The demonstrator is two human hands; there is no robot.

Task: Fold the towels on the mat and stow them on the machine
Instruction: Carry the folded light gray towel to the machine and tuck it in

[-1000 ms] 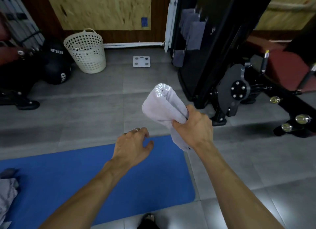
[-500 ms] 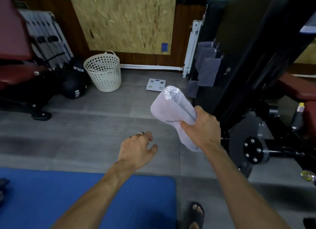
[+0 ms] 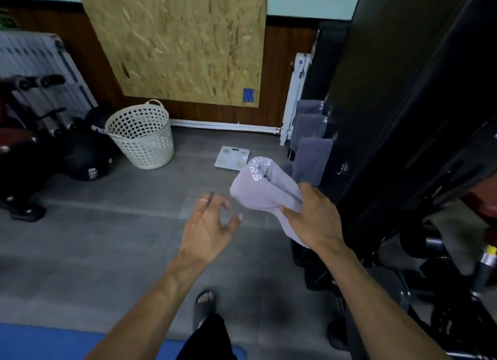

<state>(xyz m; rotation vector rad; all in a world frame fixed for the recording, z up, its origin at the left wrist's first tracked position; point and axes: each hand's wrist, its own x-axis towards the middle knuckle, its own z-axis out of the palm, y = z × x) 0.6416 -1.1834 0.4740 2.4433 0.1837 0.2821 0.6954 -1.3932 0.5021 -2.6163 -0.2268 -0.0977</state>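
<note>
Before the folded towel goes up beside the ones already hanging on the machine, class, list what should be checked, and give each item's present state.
1. Right hand grips the folded towel firmly: ok.
2. Towel keeps its fold, no loose end trailing: ok at the top; the lower end behind the hand cannot be told.
3. Left hand free to help: ok, open and empty.
4. Free spot on the machine near the hung towels: cannot tell; a bare hook shows below them.
5. Floor path clear between foot and machine: ok.
</note>
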